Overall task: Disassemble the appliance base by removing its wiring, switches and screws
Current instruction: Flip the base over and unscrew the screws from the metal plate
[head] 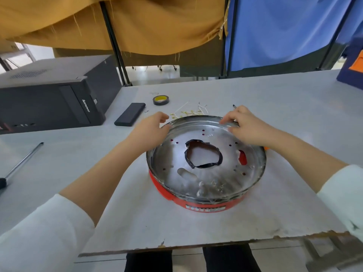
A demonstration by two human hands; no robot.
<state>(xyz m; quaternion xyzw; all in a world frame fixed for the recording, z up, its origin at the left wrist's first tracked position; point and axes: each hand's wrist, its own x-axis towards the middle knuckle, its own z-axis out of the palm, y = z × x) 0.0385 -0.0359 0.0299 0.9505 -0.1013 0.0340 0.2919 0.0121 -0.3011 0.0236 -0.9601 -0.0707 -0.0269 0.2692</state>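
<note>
The round appliance base [206, 167] lies on the table in front of me: a shiny metal pan with a red plastic shell underneath and a ragged, black-edged hole in its middle. My left hand [151, 130] curls over the far left rim of the pan. My right hand [245, 126] is at the far right rim, its fingertips pinching the metal edge. Small holes dot the pan's floor. Loose wires and small brass terminals [188, 110] lie on the table just beyond the base.
A roll of black tape [161, 100] and a black flat device [130, 114] sit behind the base. A screwdriver [21, 163] lies at the left. A black computer case [51, 95] stands at the far left. The table's chipped front edge [176, 246] is near my legs.
</note>
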